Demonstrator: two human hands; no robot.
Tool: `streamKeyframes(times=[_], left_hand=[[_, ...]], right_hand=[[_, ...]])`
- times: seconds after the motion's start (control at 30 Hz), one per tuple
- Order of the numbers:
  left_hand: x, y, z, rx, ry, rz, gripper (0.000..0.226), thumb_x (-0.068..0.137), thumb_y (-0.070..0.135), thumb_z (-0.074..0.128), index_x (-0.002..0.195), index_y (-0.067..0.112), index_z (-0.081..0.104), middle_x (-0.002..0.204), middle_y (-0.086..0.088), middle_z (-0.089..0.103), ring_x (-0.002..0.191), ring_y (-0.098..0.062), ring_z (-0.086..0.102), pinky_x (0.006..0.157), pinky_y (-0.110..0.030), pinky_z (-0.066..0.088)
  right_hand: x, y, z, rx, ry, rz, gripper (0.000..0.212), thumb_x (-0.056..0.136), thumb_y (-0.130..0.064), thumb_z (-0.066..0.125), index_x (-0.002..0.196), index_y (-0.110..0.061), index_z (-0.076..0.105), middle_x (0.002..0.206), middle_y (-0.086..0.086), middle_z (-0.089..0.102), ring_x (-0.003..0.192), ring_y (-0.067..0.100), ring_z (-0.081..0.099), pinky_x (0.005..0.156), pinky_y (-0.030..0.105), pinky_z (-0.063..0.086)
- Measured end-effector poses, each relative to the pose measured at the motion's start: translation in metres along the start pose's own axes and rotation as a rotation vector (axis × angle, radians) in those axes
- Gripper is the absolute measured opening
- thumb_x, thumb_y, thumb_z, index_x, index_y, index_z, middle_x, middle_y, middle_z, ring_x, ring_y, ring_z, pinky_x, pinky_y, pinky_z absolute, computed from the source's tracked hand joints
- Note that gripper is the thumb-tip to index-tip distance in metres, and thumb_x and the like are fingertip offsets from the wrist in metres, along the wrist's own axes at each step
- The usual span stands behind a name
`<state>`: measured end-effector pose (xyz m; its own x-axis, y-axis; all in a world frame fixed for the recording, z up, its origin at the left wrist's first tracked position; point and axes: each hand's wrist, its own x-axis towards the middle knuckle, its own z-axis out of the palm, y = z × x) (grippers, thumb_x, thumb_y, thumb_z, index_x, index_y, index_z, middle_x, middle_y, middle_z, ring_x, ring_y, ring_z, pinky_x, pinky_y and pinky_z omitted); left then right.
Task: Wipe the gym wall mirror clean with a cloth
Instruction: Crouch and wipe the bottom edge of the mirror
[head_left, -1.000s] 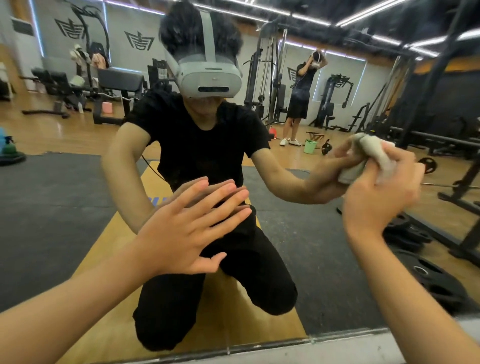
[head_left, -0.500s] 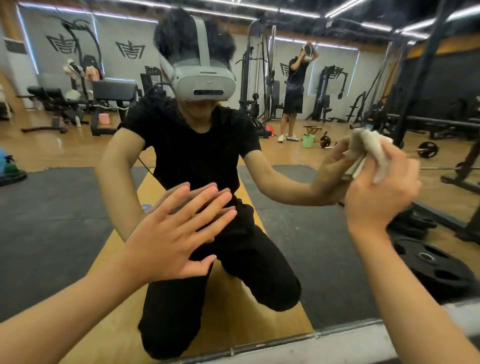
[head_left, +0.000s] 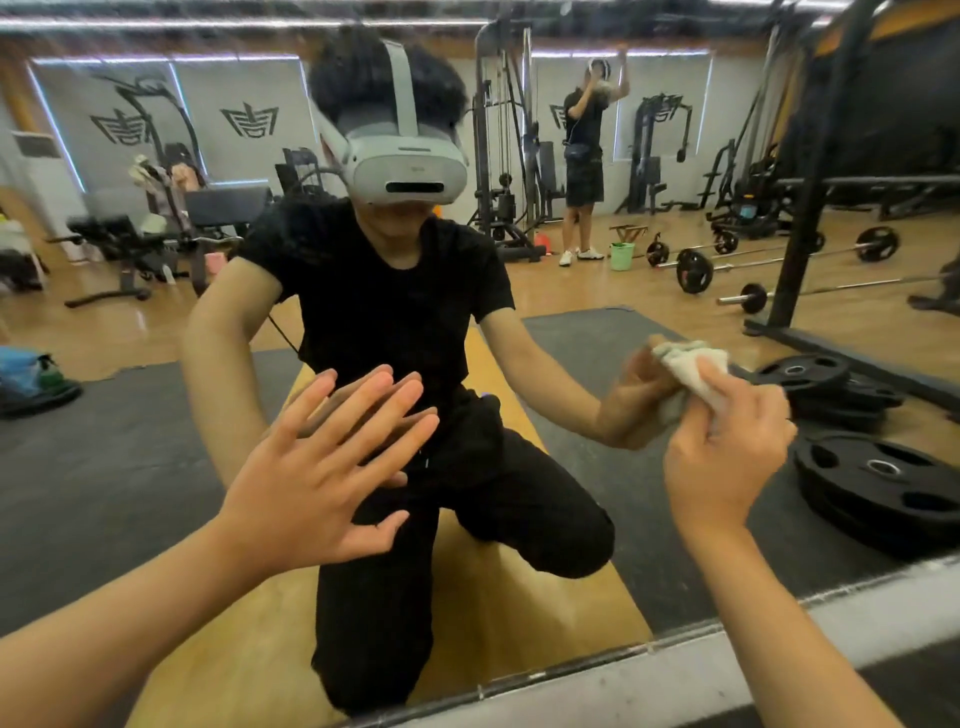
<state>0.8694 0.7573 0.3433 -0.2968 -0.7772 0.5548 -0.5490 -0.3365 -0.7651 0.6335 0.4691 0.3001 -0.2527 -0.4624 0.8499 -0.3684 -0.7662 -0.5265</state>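
The wall mirror (head_left: 124, 467) fills nearly the whole head view and shows me kneeling in front of it. My left hand (head_left: 317, 478) lies flat against the glass at centre-left, fingers straight and spread. At the right, my right hand (head_left: 727, 447) grips a bunched white cloth (head_left: 696, 374) and holds it against the mirror. The cloth's far side is doubled by its reflection. The mirror's lower edge (head_left: 571, 670) runs along a pale strip at the bottom.
The reflection shows black weight plates (head_left: 878, 483) on the floor at the right, barbells, a rack post, benches at the left, and another person standing far back by a green bucket (head_left: 622, 255). A pale ledge (head_left: 649, 680) lies under the mirror.
My right hand has slid the cloth down the glass from upper right to mid-right. The left hand has stayed flat on the mirror. The view has tipped upward a little.
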Motion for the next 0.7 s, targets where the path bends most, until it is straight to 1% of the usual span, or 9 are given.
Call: streamKeyframes(times=[0.07, 0.1, 0.17, 0.23, 0.37, 0.43, 0.57, 0.63, 0.7], left_hand=[[0.001, 0.0, 0.0, 0.009, -0.01, 0.005, 0.091, 0.093, 0.07, 0.05, 0.165, 0.016, 0.036, 0.174, -0.016, 0.023, 0.161, -0.035, 0.019, 0.131, -0.055, 0.004], [0.001, 0.001, 0.0, 0.012, -0.014, 0.009, 0.091, 0.093, 0.071, 0.051, 0.165, 0.016, 0.037, 0.173, -0.017, 0.023, 0.161, -0.036, 0.02, 0.131, -0.055, 0.004], [0.002, 0.002, 0.0, 0.019, -0.014, 0.01, 0.092, 0.092, 0.071, 0.053, 0.164, 0.016, 0.037, 0.173, -0.017, 0.024, 0.161, -0.036, 0.02, 0.131, -0.055, 0.004], [0.002, 0.0, 0.0, 0.017, -0.02, 0.009, 0.092, 0.091, 0.07, 0.053, 0.164, 0.016, 0.038, 0.173, -0.018, 0.025, 0.16, -0.037, 0.021, 0.131, -0.056, 0.006], [0.001, 0.008, -0.003, 0.008, -0.07, -0.006, 0.103, 0.088, 0.073, 0.052, 0.165, 0.009, 0.03, 0.172, -0.026, 0.019, 0.16, -0.046, 0.016, 0.127, -0.068, 0.007], [0.003, 0.021, -0.007, -0.025, -0.12, -0.033, 0.107, 0.086, 0.075, 0.05, 0.163, 0.003, 0.029, 0.171, -0.033, 0.014, 0.158, -0.055, 0.01, 0.122, -0.077, 0.005], [0.009, 0.024, -0.017, -0.103, -0.115, -0.034, 0.088, 0.09, 0.06, 0.053, 0.16, 0.008, 0.037, 0.171, -0.031, 0.015, 0.159, -0.053, 0.009, 0.123, -0.076, 0.005], [0.007, 0.027, -0.025, -0.186, -0.094, 0.02, 0.08, 0.092, 0.053, 0.054, 0.16, 0.013, 0.038, 0.172, -0.025, 0.019, 0.16, -0.046, 0.013, 0.127, -0.068, 0.01], [0.007, 0.034, -0.027, -0.229, -0.116, 0.128, 0.08, 0.094, 0.049, 0.053, 0.163, 0.014, 0.034, 0.174, -0.019, 0.015, 0.162, -0.038, 0.015, 0.13, -0.058, 0.012]], right_hand=[[-0.001, -0.012, 0.001, 0.076, 0.074, 0.318, 0.028, 0.091, -0.005, 0.062, 0.118, -0.005, 0.068, 0.104, 0.023, 0.059, 0.094, 0.038, 0.058, 0.086, 0.042, 0.044], [-0.007, -0.026, 0.005, 0.118, 0.1, 0.426, 0.027, 0.092, -0.006, 0.06, 0.118, -0.004, 0.068, 0.107, 0.022, 0.06, 0.097, 0.038, 0.059, 0.089, 0.037, 0.045], [-0.029, -0.06, 0.01, 0.181, 0.108, 0.459, 0.028, 0.09, -0.005, 0.055, 0.116, -0.002, 0.066, 0.105, 0.021, 0.058, 0.095, 0.036, 0.058, 0.083, 0.026, 0.038], [-0.064, -0.089, 0.01, 0.228, 0.006, 0.269, 0.027, 0.09, -0.006, 0.052, 0.114, -0.005, 0.065, 0.096, 0.014, 0.053, 0.084, 0.028, 0.052, 0.073, 0.03, 0.04], [-0.096, -0.075, 0.0, 0.166, -0.256, -0.404, 0.027, 0.093, 0.002, 0.067, 0.116, -0.009, 0.077, 0.079, 0.008, 0.051, 0.068, 0.026, 0.047, 0.063, 0.035, 0.032], [-0.075, -0.046, -0.004, 0.099, -0.268, -0.481, 0.031, 0.091, 0.003, 0.069, 0.115, -0.015, 0.078, 0.077, 0.009, 0.053, 0.067, 0.028, 0.051, 0.066, 0.036, 0.031], [-0.046, 0.01, -0.007, 0.096, -0.095, -0.171, 0.038, 0.093, 0.002, 0.062, 0.124, -0.02, 0.067, 0.083, 0.012, 0.051, 0.072, 0.033, 0.052, 0.074, 0.032, 0.027], [-0.058, 0.008, -0.003, 0.15, -0.068, 0.041, 0.03, 0.096, -0.005, 0.061, 0.123, -0.013, 0.07, 0.089, 0.013, 0.052, 0.075, 0.032, 0.051, 0.078, 0.026, 0.027], [-0.089, -0.013, 0.006, 0.212, -0.023, 0.281, 0.031, 0.095, -0.003, 0.062, 0.123, -0.011, 0.071, 0.096, 0.01, 0.05, 0.081, 0.026, 0.047, 0.075, 0.03, 0.035]])
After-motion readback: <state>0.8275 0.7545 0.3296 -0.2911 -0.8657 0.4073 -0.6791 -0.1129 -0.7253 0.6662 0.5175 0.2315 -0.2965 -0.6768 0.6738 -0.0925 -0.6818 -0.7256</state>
